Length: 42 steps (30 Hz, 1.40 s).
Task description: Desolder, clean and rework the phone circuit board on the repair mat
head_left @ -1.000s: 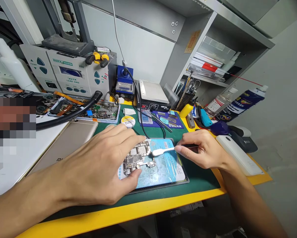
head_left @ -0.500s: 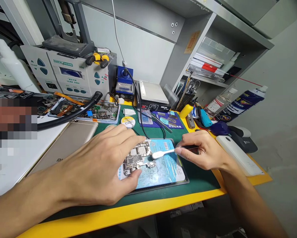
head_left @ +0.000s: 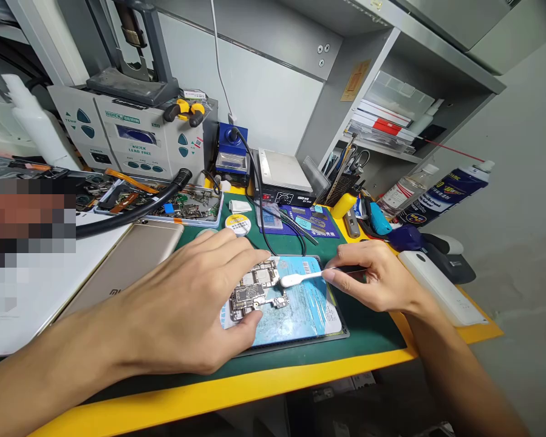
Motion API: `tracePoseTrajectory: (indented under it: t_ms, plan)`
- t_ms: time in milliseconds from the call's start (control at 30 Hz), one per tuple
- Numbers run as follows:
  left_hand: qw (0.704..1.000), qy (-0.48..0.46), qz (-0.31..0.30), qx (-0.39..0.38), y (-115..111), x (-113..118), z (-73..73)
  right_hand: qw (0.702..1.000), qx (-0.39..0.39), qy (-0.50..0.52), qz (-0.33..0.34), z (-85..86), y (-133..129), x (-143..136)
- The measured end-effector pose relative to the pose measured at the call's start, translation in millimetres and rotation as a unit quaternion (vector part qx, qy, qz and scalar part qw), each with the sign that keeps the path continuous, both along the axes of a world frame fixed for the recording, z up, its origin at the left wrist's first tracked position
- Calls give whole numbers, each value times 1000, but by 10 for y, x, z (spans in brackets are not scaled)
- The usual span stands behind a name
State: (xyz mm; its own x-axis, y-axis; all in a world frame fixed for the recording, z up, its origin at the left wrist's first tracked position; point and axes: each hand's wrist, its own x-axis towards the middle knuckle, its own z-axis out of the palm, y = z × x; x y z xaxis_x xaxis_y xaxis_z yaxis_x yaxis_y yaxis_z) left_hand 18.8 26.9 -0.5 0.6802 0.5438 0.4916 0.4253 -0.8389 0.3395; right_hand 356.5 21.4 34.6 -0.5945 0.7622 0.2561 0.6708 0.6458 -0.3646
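A phone circuit board (head_left: 249, 295) lies on a pad with a glossy blue and white surface (head_left: 295, 318). My left hand (head_left: 195, 297) reaches over the board from the left, its thumb at the near edge and its fingers at the far side, holding it down. Part of the board is hidden under that hand. Between the thumb and fingers of my right hand (head_left: 375, 276) is a white cotton swab (head_left: 297, 278). The swab's thick tip points left and is at the board's right edge; whether it touches the board I cannot tell.
Behind stand a hot-air rework station (head_left: 131, 136), a small heating plate (head_left: 284, 173) and a tray of parts (head_left: 204, 209). Left lies a gold phone (head_left: 131, 258); right, a white phone (head_left: 441, 285), a spray can (head_left: 450, 194) and a clear bottle (head_left: 407, 188). A green mat (head_left: 373, 340) covers the bench.
The whole view has shifted slightly, so the scene sits a little farther right. Both hands keep almost the same pose, with the swab still by the board's right edge.
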Motion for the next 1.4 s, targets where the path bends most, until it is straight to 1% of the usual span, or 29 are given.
tracePoseTrajectory:
  t_ms: [100,267,400,533,633,767,900,1033,1167,1267,1400]
  plan:
    - [1000,-2,1,-2,-10,-2,4,999,-30,6,8,4,0,-6]
    - [1000,1,-1,-1,-17,-12,16,1000,-17,1,-6,11,-1,-2]
    - [1000,2,-1,5,-10,-17,14,998,-61,9,1,16,0,2]
    - [1000,-11,3,11,-7,-10,20,999,-49,2,-9,6,6,-6]
    - [1000,-2,0,6,-8,-7,40,998,-63,16,2,2,8,-10]
    - [1000,9,3,15,-6,-17,47,998,-58,13,-14,11,9,-16]
    - [1000,15,3,11,-6,-30,27,996,-85,29,-14,11,8,-23]
    - [1000,15,0,12,2,-30,26,997,-71,6,-38,-5,5,-28]
    - [1000,18,-2,16,7,-26,50,995,-89,-4,-41,1,0,-33]
    - [1000,24,-8,18,5,-25,59,995,-81,-22,-58,12,-2,-32]
    - [999,31,-9,28,3,-38,33,994,-89,-29,-62,21,-6,-32]
